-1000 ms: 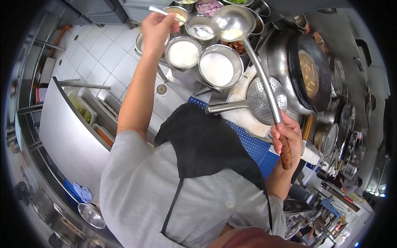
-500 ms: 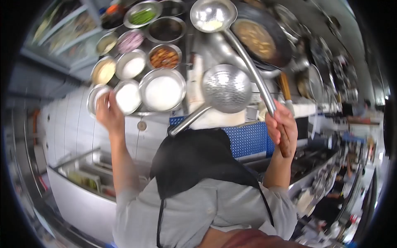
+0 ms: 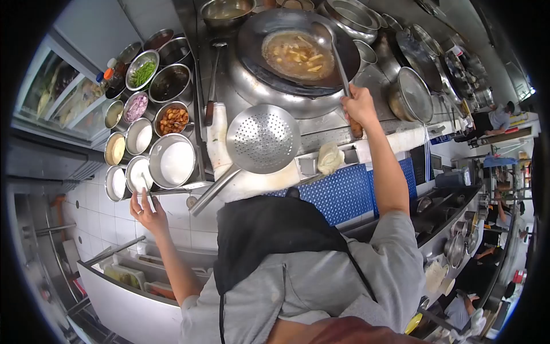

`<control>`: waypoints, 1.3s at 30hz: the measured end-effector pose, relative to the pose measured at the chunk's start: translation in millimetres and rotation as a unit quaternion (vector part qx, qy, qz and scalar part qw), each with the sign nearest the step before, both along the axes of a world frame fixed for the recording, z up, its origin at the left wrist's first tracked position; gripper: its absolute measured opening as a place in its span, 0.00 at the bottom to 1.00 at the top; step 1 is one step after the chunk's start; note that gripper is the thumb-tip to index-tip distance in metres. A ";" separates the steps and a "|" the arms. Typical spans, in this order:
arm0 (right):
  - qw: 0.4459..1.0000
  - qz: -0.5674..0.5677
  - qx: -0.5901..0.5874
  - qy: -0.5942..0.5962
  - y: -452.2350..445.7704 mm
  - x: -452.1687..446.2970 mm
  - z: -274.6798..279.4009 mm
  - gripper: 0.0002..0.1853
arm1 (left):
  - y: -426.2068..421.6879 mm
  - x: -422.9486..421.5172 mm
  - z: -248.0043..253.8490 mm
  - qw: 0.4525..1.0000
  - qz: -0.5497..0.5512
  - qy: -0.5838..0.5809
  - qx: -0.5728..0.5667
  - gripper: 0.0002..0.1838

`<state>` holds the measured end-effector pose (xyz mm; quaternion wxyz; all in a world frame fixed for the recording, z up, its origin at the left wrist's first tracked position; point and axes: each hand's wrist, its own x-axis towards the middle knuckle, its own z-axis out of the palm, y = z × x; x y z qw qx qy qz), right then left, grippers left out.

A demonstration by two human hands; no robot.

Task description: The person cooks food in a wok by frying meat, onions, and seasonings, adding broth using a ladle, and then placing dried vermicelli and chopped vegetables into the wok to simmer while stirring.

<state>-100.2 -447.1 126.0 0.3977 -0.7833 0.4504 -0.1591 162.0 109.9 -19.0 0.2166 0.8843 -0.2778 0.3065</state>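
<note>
My right hand (image 3: pixel 360 106) is wrapped round the wooden grip of a long metal ladle (image 3: pixel 342 66). The ladle's bowl end reaches into the right side of a dark wok (image 3: pixel 252 43), where pale pieces simmer in brownish liquid (image 3: pixel 298 56). At the front edge of the seasoning bowls, my left hand (image 3: pixel 150 217) has its fingers apart, near a metal bowl of white powder or grains (image 3: pixel 139 174); whether a fingertip touches the rim I cannot tell. Between my hands, a perforated strainer (image 3: pixel 263 139) rests with its handle toward me.
Left of the stove stand a larger bowl of white grains (image 3: pixel 173 161), browned pieces (image 3: pixel 173 119), chopped purple onion (image 3: pixel 136 108) and green pieces (image 3: pixel 142 74). A cloth (image 3: pixel 330 158) lies on the front ledge. A metal pot (image 3: pixel 409 96) stands right; other people (image 3: pixel 494 123) are further off.
The ladle has gone from raised in front of me into the wok, my right hand moving forward with it. My left hand has drawn back from over the bowls, its fingers spreading.
</note>
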 end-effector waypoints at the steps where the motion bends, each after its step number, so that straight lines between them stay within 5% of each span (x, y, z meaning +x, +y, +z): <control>1: 0.998 -0.002 0.057 -0.041 -5.2 -0.2 -5.6 0.05 | -1.4 -5.5 3.3 1.000 0.016 0.009 -0.006 0.31; 5: 0.902 -0.008 0.375 -0.212 -32.1 -30.6 -1.2 0.08 | 7.5 -35.8 -5.4 0.985 0.142 0.074 -0.069 0.35; 6: 0.915 -0.002 0.353 -0.198 -32.8 -34.7 11.0 0.18 | 17.8 -38.2 -20.0 0.973 0.186 0.090 -0.106 0.35; 8: 0.964 0.044 0.227 -0.134 -44.8 -33.6 -2.6 0.12 | 18.6 -60.7 -40.3 0.923 0.272 0.135 -0.236 0.32; 10: 0.989 0.067 0.107 -0.081 -65.7 -28.1 -22.5 0.09 | 59.8 -73.8 -103.0 0.916 0.308 0.142 -0.215 0.30; 13: 0.985 0.104 0.120 -0.073 -82.9 -4.6 -11.9 0.09 | 63.3 -120.4 -142.1 0.884 0.364 0.252 -0.151 0.25; 15: 0.961 0.084 0.240 -0.108 -80.7 4.2 -4.6 0.11 | 61.0 -146.6 -171.6 0.829 0.295 0.447 -0.163 0.21; 17: 0.919 0.063 0.357 -0.153 -79.8 7.8 -3.4 0.13 | 57.6 -170.6 -199.7 0.815 0.189 0.548 -0.024 0.19; 20: 0.908 0.082 0.389 -0.134 -64.4 -19.4 0.6 0.19 | 20.4 -191.2 -237.2 0.827 0.098 0.553 0.021 0.20; 23: 0.927 0.083 0.355 -0.084 -56.5 -57.5 12.0 0.23 | -63.1 -193.5 -240.2 0.810 -0.036 0.585 0.029 0.19; 25: 0.953 0.103 0.280 -0.046 -57.8 -71.6 19.4 0.23 | -128.1 -190.4 -218.3 0.736 -0.134 0.659 0.081 0.21; 27: 0.982 0.088 0.165 0.022 -56.1 -69.9 18.3 0.25 | -173.9 -195.1 -301.0 0.747 -0.282 0.534 0.277 0.26; 29: 0.991 0.100 0.064 0.068 -61.8 -58.5 9.8 0.25 | -235.2 -223.1 -259.1 0.712 -0.350 0.568 0.219 0.30; 31: 0.992 0.072 0.107 0.005 -58.9 -37.3 -4.9 0.21 | -290.8 -234.8 -178.0 0.538 -0.367 0.722 0.235 0.33; 36: 0.943 0.031 0.315 -0.098 -31.3 -27.1 12.9 0.20 | -338.3 -281.2 -194.2 0.616 -0.518 0.584 0.108 0.30; 39: 0.971 0.075 0.225 -0.039 -32.4 -42.6 26.4 0.28 | -334.4 -275.3 -195.3 0.557 -0.505 0.651 0.107 0.25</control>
